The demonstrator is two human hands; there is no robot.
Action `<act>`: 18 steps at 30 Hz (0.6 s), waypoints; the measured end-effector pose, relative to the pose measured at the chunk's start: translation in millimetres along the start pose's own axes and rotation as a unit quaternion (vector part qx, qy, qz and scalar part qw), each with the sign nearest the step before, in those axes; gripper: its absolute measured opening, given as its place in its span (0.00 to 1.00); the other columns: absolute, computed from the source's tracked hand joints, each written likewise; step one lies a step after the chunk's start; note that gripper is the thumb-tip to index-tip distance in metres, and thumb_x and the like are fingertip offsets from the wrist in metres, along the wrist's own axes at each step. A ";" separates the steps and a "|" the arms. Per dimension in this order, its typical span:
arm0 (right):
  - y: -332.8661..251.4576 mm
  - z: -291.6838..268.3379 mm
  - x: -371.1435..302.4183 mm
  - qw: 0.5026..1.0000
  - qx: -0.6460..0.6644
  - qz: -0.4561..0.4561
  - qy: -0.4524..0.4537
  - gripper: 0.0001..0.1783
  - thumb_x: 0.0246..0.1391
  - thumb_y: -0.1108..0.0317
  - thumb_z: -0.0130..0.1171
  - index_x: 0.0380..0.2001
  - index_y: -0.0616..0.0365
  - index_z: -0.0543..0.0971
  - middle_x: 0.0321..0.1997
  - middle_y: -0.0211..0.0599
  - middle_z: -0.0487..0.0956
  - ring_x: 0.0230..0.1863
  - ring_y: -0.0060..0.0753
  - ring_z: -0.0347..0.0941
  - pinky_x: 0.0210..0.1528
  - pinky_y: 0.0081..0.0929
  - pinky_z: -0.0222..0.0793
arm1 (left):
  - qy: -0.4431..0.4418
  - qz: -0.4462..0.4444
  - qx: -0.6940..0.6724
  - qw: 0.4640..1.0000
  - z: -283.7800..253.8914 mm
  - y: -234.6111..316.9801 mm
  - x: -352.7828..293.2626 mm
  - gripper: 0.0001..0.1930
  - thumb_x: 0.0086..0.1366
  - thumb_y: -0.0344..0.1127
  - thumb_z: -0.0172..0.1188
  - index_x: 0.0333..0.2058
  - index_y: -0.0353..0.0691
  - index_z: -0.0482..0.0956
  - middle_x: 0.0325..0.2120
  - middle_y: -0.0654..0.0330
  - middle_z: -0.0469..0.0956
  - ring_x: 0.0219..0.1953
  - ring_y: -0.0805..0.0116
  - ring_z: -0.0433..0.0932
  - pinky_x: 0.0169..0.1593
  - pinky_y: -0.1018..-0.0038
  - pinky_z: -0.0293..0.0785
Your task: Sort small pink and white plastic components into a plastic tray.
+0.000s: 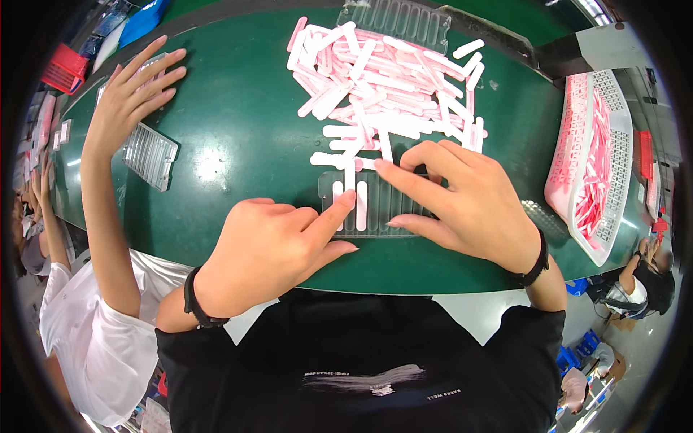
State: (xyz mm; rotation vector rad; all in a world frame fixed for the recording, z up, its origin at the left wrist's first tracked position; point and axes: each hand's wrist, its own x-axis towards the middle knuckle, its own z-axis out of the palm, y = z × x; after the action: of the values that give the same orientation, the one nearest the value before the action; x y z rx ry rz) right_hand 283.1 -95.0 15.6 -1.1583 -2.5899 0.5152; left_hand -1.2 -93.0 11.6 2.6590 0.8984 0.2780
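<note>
A clear grooved plastic tray [393, 209] lies in front of me, with a few flat white sticks with rounded ends [362, 209] in its left slots. My left hand [278, 234] has its index fingertip on a stick at that side; the thumb is apart and the other fingers are curled. Over the tray's right part is my right hand [469, 198], thumb and index finger spread with nothing gripped between them. Its index fingertip is close to the loose sticks at the tray's far edge. Beyond lies a large heap of pink and white sticks [390, 86].
Another grooved tray [415, 25] stands behind the heap. At right is a white basket [617, 159] of pink sticks. On the left, a co-worker's hand [126, 101] reaches over the green table [238, 108], near another clear tray [150, 155]. A red basket [65, 68] is at far left.
</note>
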 end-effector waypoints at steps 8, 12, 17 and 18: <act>-18.9 3.7 -9.9 0.997 0.047 0.055 -0.023 0.31 0.48 0.62 0.77 0.56 0.51 0.82 0.54 0.35 0.71 0.48 0.39 0.73 0.46 0.38 0.76 | 0.000 0.021 0.053 0.998 10.1 3.5 -11.3 0.22 0.63 0.42 0.73 0.55 0.43 0.86 0.16 0.70 0.63 0.16 0.74 0.69 0.23 0.74 0.65; -29.4 6.4 -22.0 0.997 0.041 0.063 -0.020 0.28 0.49 0.66 0.76 0.56 0.51 0.83 0.53 0.37 0.71 0.49 0.41 0.72 0.47 0.37 0.74 | 0.029 0.050 0.067 0.996 13.6 7.7 -10.2 0.19 0.64 0.40 0.72 0.53 0.43 0.87 0.16 0.71 0.61 0.15 0.75 0.67 0.22 0.75 0.64; -34.1 21.7 -19.9 0.998 0.037 0.027 0.044 0.04 0.56 0.70 0.71 0.28 0.50 0.86 0.32 0.23 0.70 0.36 0.29 0.70 0.40 0.32 0.65 | -0.005 0.049 -0.094 0.994 5.5 -9.1 -1.7 0.17 0.59 0.34 0.75 0.48 0.44 0.89 0.15 0.70 0.71 0.15 0.67 0.71 0.20 0.68 0.65; -32.6 21.5 -19.9 0.998 0.035 0.028 0.046 0.04 0.56 0.70 0.71 0.28 0.50 0.86 0.32 0.23 0.70 0.36 0.29 0.70 0.40 0.32 0.65 | -0.004 0.052 -0.093 0.994 3.3 -15.8 5.8 0.17 0.59 0.34 0.75 0.48 0.44 0.89 0.15 0.70 0.71 0.15 0.67 0.71 0.20 0.68 0.65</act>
State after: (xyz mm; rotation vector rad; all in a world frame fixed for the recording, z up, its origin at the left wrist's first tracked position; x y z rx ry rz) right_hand 266.4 -134.8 8.1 -1.2057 -2.4490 0.5460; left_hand -4.5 -78.4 3.3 2.5347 0.6962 0.3578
